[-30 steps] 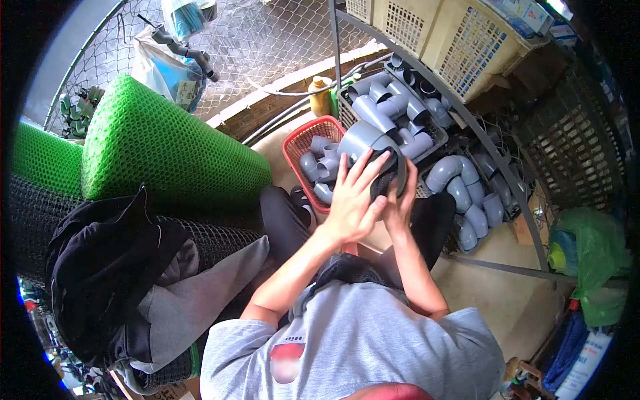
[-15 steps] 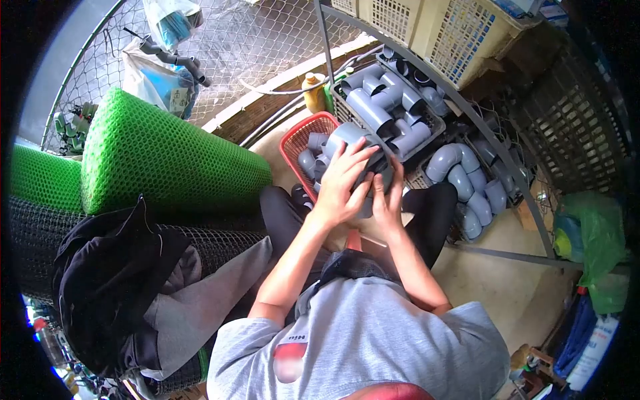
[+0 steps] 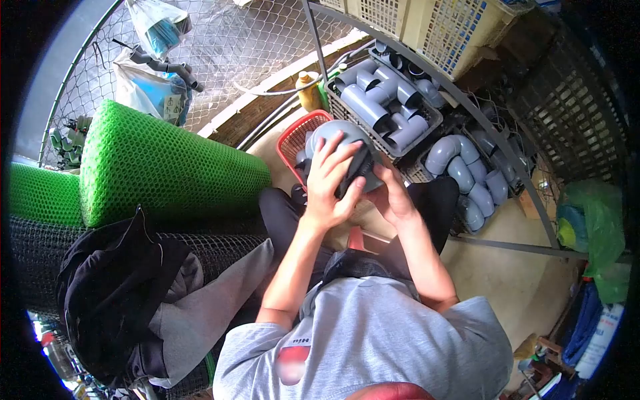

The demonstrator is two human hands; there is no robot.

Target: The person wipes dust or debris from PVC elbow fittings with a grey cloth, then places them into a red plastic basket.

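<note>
Between my two hands, above my lap, is a large grey plastic pipe fitting (image 3: 325, 131) with a round end facing away from me. My left hand (image 3: 331, 177) lies over its top and side, fingers curved across it. A dark patch (image 3: 361, 164) shows under those fingers; it looks like black cloth, but I cannot be sure. From the right, my right hand (image 3: 395, 193) grips the lower side of the fitting, its fingertips partly hidden. Just behind the fitting stands a red plastic basket (image 3: 288, 139) with grey fittings inside, partly covered by my hands.
Black crates (image 3: 398, 155) of grey pipe fittings stand at the right, near grey elbows (image 3: 460, 175) and a metal rack frame (image 3: 513, 143). Green mesh rolls (image 3: 167, 160) and a black jacket (image 3: 113, 287) lie at the left. A yellow bottle (image 3: 308, 93) stands behind the basket.
The fitting has turned in my hands, so its round end shows more. My right hand has shifted lower along it. The camera view has moved slightly.
</note>
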